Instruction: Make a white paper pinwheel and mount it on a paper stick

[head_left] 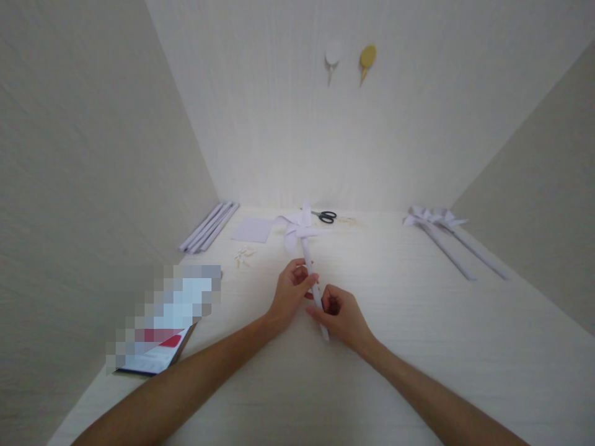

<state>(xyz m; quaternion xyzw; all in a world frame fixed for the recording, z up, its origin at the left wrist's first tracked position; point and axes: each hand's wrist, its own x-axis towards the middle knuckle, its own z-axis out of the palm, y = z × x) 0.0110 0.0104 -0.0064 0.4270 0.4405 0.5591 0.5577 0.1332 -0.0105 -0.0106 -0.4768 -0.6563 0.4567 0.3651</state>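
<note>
A pale lilac paper pinwheel (300, 230) on a rolled paper stick is held in front of me, its blades toward the back wall. My left hand (294, 286) grips the stick around its middle, thumb on top. Lower down, my right hand (338, 311) pinches the same stick between thumb and fingers. The stick's near end (325, 336) pokes out below my right hand. Just behind the blades lie scissors (327, 217) with black handles, partly covered by the pinwheel. A square of lilac paper (252, 230) lies left of the blades.
Several rolled paper sticks (210, 228) are stacked at the back left. Small pale pieces (244, 255) lie nearer. A tablet-like screen (171, 337), partly pixelated, stands at left. Two pinwheels (434, 217) rest at the right. A white hook (332, 54) and a gold hook (367, 57) are on the back wall.
</note>
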